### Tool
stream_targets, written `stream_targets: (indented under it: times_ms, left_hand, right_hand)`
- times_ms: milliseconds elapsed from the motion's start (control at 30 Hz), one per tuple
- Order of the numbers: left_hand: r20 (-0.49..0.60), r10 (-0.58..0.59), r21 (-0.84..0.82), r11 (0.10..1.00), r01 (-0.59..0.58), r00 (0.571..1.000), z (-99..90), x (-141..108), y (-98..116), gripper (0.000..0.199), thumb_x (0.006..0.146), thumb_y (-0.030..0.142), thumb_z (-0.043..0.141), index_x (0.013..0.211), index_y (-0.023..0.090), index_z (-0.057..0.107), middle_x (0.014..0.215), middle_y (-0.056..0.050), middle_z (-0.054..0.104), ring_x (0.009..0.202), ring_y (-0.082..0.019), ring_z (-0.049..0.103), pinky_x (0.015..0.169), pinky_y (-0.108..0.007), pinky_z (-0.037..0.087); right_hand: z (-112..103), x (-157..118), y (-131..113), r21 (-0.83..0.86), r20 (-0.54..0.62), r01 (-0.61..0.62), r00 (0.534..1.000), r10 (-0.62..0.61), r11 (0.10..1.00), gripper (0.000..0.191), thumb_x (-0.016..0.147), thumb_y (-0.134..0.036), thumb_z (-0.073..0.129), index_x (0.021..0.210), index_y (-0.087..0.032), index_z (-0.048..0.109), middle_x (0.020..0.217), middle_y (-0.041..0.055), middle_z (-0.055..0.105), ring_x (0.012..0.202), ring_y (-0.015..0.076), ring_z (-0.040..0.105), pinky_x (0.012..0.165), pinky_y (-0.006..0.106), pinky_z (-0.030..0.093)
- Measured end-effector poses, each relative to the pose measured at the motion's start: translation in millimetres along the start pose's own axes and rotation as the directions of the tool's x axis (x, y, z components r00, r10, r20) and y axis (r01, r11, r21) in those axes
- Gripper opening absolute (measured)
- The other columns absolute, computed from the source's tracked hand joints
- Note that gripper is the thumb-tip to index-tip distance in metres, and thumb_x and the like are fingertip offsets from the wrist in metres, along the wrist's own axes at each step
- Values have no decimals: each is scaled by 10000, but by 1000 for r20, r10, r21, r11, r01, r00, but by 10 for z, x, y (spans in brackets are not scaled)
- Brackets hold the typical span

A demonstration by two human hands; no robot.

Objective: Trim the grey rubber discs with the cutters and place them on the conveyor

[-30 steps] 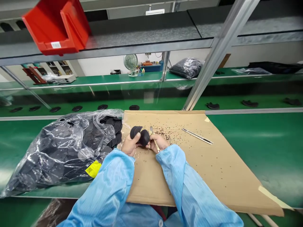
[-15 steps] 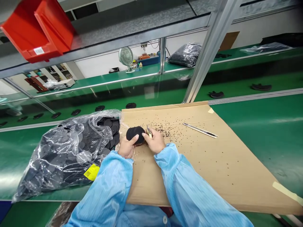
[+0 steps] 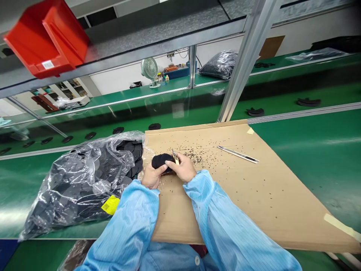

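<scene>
Several round black discs (image 3: 160,160), loosely fanned together, are gripped by my left hand (image 3: 151,176), its thumb pressed on their near face. My right hand (image 3: 185,168) is closed around a small metal-tipped tool with a pale yellow handle (image 3: 175,157); its exact kind is too small to tell. The right thumb also touches the discs, and the tool's tip points up beside them. Tiny black bits (image 3: 194,156) are scattered over the brown cardboard (image 3: 225,203) just beyond my right hand. A slim knife-like cutter (image 3: 238,154) lies to the right of the bits.
On the left a clear plastic bag (image 3: 84,180) full of black discs opens toward my hands. Small black stacks (image 3: 154,126) sit along the green strip behind the cardboard. A metal post (image 3: 239,71) rises at its back edge. Overhead left hangs a red bin (image 3: 50,41).
The discs have tilted, showing less of their faces. My right thumb has moved left across them, and the tool has shifted slightly left with its hand.
</scene>
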State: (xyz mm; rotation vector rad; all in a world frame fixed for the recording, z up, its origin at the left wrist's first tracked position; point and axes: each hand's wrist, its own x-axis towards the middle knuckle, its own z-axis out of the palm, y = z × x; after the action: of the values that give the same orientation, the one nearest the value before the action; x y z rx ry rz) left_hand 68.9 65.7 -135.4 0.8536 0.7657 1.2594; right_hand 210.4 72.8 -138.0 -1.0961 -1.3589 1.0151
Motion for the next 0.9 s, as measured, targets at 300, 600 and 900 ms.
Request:
stream_targets:
  times_ms: [300,600,900]
  left_hand:
    - [90,13,13,1000,-14,996,-23,-3,-2,321,565,220,853,831,129,695,905,-78,705,933,-249,651,952,-465,477]
    - [16,-146,-56,988,147,989,-82,30,15,449,607,143,816,1021,149,642,961,-69,684,861,-195,658,730,-309,569]
    - [-27,-324,-251,918,308,946,-162,98,78,159,820,125,607,976,140,634,747,-21,632,539,-58,556,402,-112,429]
  right_hand:
    - [44,-10,-60,97,-66,-54,996,61,994,260,576,-321,738,757,-183,612,652,-32,566,588,123,485,570,252,412]
    - [69,-22,-57,16,-61,12,998,-11,1000,270,677,-381,678,853,-178,648,768,23,662,711,178,597,690,310,488]
    - [120,-123,-115,-148,-4,271,962,-274,951,134,817,-257,565,919,-191,621,885,56,670,835,191,626,793,336,500]
